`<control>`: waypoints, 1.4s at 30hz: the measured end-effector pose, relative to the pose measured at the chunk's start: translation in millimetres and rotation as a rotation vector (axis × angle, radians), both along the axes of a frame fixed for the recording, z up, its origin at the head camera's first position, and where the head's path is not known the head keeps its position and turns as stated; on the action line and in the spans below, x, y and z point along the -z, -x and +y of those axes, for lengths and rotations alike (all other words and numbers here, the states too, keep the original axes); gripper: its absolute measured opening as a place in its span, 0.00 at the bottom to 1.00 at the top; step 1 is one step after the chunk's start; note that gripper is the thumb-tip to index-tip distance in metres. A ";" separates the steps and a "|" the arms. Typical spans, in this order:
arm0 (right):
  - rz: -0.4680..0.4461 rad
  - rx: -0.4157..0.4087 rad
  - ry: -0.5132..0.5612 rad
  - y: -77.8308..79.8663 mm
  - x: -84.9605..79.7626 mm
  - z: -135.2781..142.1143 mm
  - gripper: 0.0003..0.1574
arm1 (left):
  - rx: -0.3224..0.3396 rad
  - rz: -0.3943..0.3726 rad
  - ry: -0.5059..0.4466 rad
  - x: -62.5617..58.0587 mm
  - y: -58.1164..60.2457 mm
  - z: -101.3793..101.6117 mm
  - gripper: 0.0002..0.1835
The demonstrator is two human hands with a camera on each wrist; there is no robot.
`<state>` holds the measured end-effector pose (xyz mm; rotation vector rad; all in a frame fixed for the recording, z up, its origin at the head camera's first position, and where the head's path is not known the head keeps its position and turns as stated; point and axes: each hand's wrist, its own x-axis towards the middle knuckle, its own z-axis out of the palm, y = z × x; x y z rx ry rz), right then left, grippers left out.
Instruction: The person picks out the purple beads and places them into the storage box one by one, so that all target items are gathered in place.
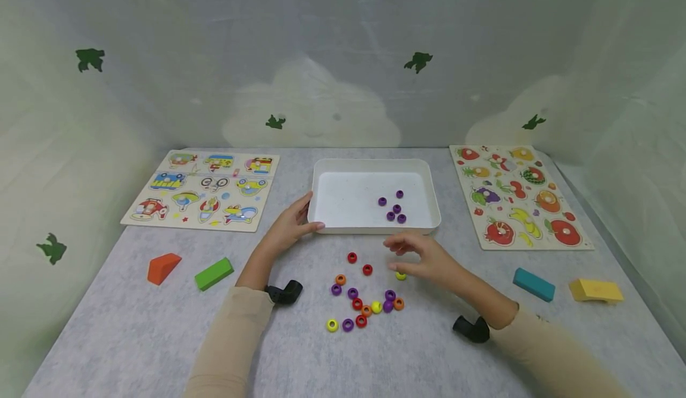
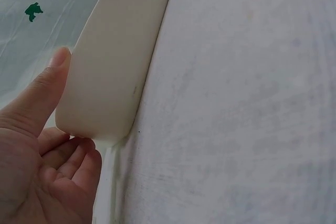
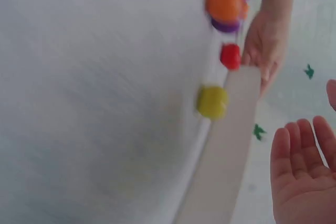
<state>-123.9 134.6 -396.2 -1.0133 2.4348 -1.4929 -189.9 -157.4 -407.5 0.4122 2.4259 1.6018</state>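
Note:
A white tray stands on the table with several purple beads in its right half. My left hand grips the tray's front left corner, thumb on the rim and fingers curled against the outer wall, as the left wrist view shows. Just in front of the tray hovers my right hand, with nothing visible between its spread thumb and fingers. A yellow bead lies partly below it. Nearby on the table are loose red beads, orange beads, purple beads and other yellow beads.
A vehicle puzzle board lies at the back left and a fruit puzzle board at the back right. An orange block and a green block are on the left; a blue block and a yellow block on the right.

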 end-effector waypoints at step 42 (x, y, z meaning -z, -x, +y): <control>-0.062 0.360 -0.167 90.6 11.2 -4.7 0.13 | 0.009 0.010 -0.030 2.3 1.6 0.4 0.43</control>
